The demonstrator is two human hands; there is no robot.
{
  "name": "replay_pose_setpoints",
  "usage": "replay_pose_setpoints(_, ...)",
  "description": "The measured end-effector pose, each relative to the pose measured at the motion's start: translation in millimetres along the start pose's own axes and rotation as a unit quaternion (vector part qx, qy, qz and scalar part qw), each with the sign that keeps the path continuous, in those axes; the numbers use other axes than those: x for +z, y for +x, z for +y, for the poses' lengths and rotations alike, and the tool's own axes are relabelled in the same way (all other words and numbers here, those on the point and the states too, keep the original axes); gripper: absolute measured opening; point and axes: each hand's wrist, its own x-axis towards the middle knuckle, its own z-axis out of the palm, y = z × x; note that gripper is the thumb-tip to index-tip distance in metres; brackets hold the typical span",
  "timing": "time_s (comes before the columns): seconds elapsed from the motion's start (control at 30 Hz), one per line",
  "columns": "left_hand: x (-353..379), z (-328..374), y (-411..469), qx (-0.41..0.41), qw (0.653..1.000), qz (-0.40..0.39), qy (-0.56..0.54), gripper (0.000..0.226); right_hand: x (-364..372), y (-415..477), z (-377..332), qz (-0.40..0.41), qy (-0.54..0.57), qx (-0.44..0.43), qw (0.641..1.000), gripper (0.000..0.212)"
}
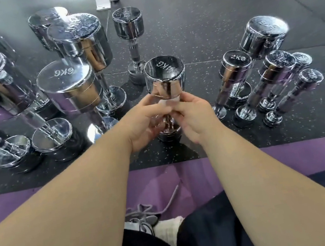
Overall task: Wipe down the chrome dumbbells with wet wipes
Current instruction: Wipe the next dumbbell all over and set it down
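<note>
We wipe best here by bracing the dumbbell point(165, 76) with our left hand point(146, 123) while our right hand point(196, 114) twists the wet wipe point(169, 101) round the neck, then works down the handle with the base kept planted. Our left fingers curl round the handle just under the upper head, and our right fingers pinch the white wipe against the same spot. The dumbbell stands upright on the rubber floor point(195, 30), near the front edge of the purple mat point(293, 156), its top head above both hands.
</note>
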Motion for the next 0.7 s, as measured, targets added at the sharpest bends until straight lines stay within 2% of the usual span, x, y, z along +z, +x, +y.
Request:
replay_pose_setpoints(0.07, -6.5, -4.6, 0.5, -0.035, 0.998, 0.052, -0.008, 0.054, -0.3, -3.2, 2.7, -0.001, 0.0, 0.03, 1.0, 0.029)
replay_pose_setpoints(0.13, -4.3, -8.5, 0.7, -0.044, 0.994, 0.097, 0.018, 0.04, -2.4, -4.4, 6.2, 0.006, -0.062, 0.057, 0.996, 0.033)
replay_pose_setpoints(0.2, 2.4, -10.9, -1.4, -0.034, 0.993, 0.113, 0.025, 0.022, -6.5, -4.3, 11.8, 0.022, -0.151, 0.039, 0.987, 0.031)
replay_pose_setpoints(0.27, 7.9, -10.6, 0.3, -0.017, 0.993, 0.112, 0.02, 0.021, -7.4, -2.3, 13.6, 0.045, -0.198, 0.015, 0.979, 0.024)
replay_pose_setpoints(0.37, 10.2, -8.8, 1.8, 0.031, 0.984, 0.161, 0.068, 0.011, -3.9, -5.1, 7.3, 0.064, -0.177, -0.001, 0.982, 0.023)
replay_pose_setpoints(0.4, 11.4, -6.8, 2.2, 0.048, 0.979, 0.181, 0.079, 0.014, -1.6, -5.2, 2.9, 0.068, -0.148, 0.006, 0.987, 0.023)
replay_pose_setpoints(0.53, 15.6, -1.8, 8.8, 0.092, 0.965, 0.241, 0.047, 0.012, 1.0, 0.4, -2.7, 0.09, -0.101, 0.0, 0.991, 0.021)
replay_pose_setpoints(0.63, 18.1, -1.5, 16.6, 0.107, 0.956, 0.254, 0.098, 0.006, 3.3, 3.3, 2.3, 0.09, -0.145, -0.021, 0.985, 0.014)
replay_pose_setpoints(0.7, 15.3, -8.1, 23.8, 0.084, 0.947, 0.273, 0.149, 0.006, -1.4, 7.6, 5.2, 0.093, -0.182, -0.013, 0.979, 0.015)
